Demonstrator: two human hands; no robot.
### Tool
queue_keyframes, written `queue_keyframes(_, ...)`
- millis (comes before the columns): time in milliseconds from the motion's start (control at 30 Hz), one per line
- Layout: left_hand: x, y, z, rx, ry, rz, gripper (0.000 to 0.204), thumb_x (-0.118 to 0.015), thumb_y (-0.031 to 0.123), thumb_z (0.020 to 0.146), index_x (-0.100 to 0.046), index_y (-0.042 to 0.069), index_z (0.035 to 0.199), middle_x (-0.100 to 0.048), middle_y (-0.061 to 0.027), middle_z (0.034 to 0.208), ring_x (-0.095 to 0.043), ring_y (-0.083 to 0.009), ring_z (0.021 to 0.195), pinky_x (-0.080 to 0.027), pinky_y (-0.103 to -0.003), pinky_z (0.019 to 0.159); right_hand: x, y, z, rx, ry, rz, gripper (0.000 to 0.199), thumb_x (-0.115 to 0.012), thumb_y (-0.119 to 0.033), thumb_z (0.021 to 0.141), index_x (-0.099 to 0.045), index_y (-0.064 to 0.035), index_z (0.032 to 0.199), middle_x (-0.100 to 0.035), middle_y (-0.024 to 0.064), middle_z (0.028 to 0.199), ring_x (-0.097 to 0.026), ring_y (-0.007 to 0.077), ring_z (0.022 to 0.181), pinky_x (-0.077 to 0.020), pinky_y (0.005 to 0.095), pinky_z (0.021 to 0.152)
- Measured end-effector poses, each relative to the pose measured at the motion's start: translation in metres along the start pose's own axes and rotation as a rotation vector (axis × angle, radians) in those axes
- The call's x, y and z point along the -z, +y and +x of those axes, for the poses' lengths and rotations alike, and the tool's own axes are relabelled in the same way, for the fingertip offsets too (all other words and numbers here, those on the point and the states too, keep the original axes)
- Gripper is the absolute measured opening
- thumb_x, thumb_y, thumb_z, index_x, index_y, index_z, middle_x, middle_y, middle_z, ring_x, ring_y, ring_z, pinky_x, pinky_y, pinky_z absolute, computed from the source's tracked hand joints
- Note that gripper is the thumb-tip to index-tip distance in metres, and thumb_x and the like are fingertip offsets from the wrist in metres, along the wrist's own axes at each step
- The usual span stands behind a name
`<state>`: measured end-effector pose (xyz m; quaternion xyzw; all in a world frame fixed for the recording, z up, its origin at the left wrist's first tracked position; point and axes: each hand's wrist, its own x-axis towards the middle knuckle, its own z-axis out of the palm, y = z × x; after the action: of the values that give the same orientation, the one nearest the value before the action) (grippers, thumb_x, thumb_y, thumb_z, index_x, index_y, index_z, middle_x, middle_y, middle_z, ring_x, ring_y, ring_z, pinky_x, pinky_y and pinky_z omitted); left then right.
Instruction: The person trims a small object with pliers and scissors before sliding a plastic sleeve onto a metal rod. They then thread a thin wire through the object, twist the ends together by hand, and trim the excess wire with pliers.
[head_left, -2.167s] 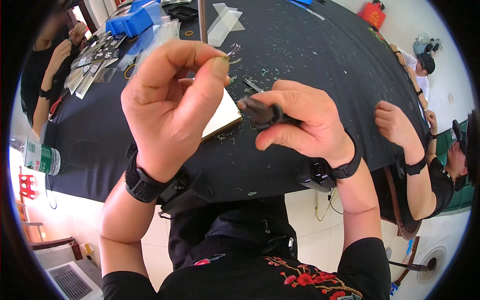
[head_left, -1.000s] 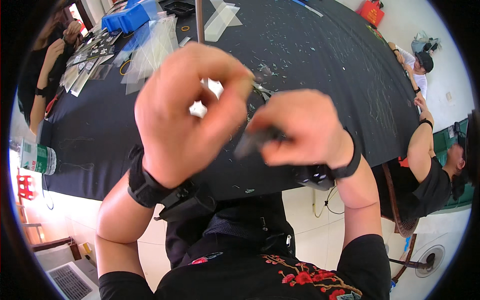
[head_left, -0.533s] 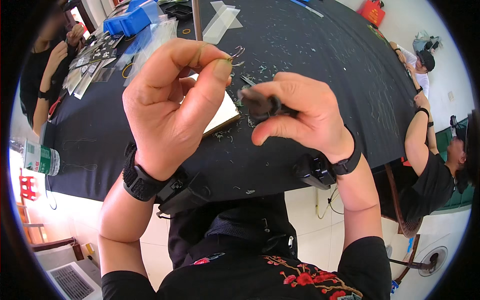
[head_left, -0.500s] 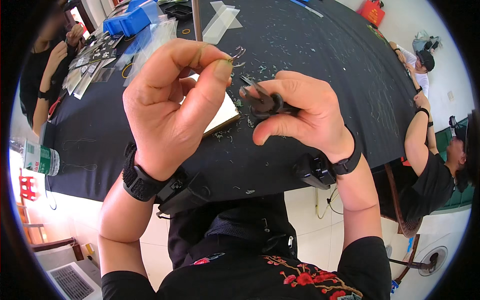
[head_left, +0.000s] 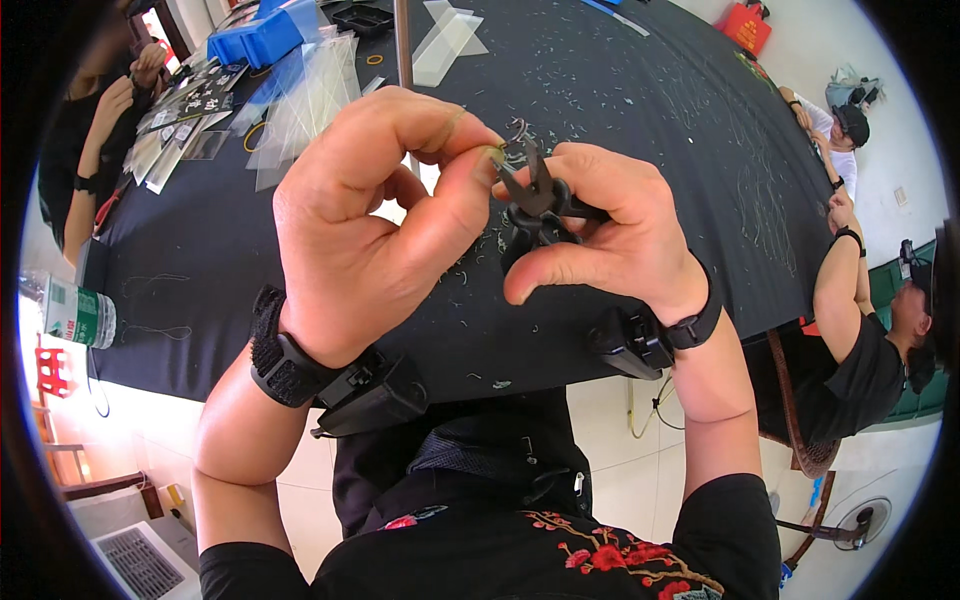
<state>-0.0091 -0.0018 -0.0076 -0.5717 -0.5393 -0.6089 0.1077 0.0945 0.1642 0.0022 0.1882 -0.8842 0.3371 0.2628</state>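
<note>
Between thumb and forefinger, my left hand [head_left: 370, 210] pinches a small fish hook [head_left: 518, 128], whose curved metal end sticks out past the fingertips. A bit of green shows where it is gripped; the rest is covered by my fingers. My right hand [head_left: 610, 225] holds small black cutting pliers [head_left: 538, 195] with fingers around the handles. The parted jaws point up and reach the hook just beside my left fingertips; whether they touch it I cannot tell. Behind my left hand a white-topped block on the table is mostly hidden.
A black cloth covers the table [head_left: 640, 330], strewn with green scraps and thin line. Clear plastic sheets [head_left: 305, 110], a blue bin [head_left: 262, 40] and card packets [head_left: 190, 105] lie far left. A bottle [head_left: 80, 312] lies at the left edge. Other people sit left and right.
My left hand has moved right and slightly down with the hook, toward the pliers. The pliers have turned more upright, and their jaws now meet the hook's place in view.
</note>
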Motion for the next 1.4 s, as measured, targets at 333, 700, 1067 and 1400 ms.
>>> queue_keyframes(333,0.001,0.006,-0.001,0.100,-0.025,0.087,0.013,-0.051,-0.005,0.084,-0.053,-0.003,0.096,-0.053,-0.0057,0.091,-0.052,-0.0082,0.074,-0.042,-0.018,0.059,-0.002,-0.001,0.000,-0.093,-0.026,0.064,0.024,-0.072,-0.018,0.068,-0.060,-0.0038,0.084,-0.052,0.0057,0.063,-0.049,0.0160,0.051,-0.0377,0.0257,0.047)
queue_keyframes(700,0.002,0.005,0.000,0.064,-0.029,0.107,0.012,-0.049,-0.006,0.083,-0.053,-0.003,0.094,-0.054,-0.0064,0.088,-0.052,-0.0071,0.067,-0.041,-0.016,0.051,-0.003,0.000,-0.003,-0.080,-0.096,0.073,0.016,-0.068,-0.006,0.068,-0.060,-0.0040,0.082,-0.054,-0.0002,0.063,-0.045,0.0063,0.051,-0.0342,0.0214,0.046)
queue_keyframes(1067,0.002,0.001,0.006,0.020,0.253,-0.164,0.012,-0.053,0.005,0.085,-0.056,-0.001,0.096,-0.062,-0.0114,0.079,-0.048,-0.0043,0.053,-0.036,-0.014,0.045,0.017,-0.001,-0.004,-0.243,0.127,-0.029,0.022,-0.069,-0.016,0.072,-0.057,-0.0032,0.084,-0.052,0.0019,0.064,-0.049,0.0079,0.057,-0.0393,0.0225,0.050)
queue_keyframes(1400,0.000,-0.001,0.001,0.206,0.277,-0.145,0.009,-0.059,-0.002,0.078,-0.058,0.000,0.087,-0.057,0.0001,0.077,-0.052,-0.0037,0.063,-0.040,-0.015,0.054,0.017,0.091,-0.015,-0.405,0.155,-0.536,0.031,-0.070,-0.024,0.067,-0.061,-0.0018,0.087,-0.061,0.0142,0.079,-0.058,0.0304,0.070,-0.0466,0.0376,0.067)
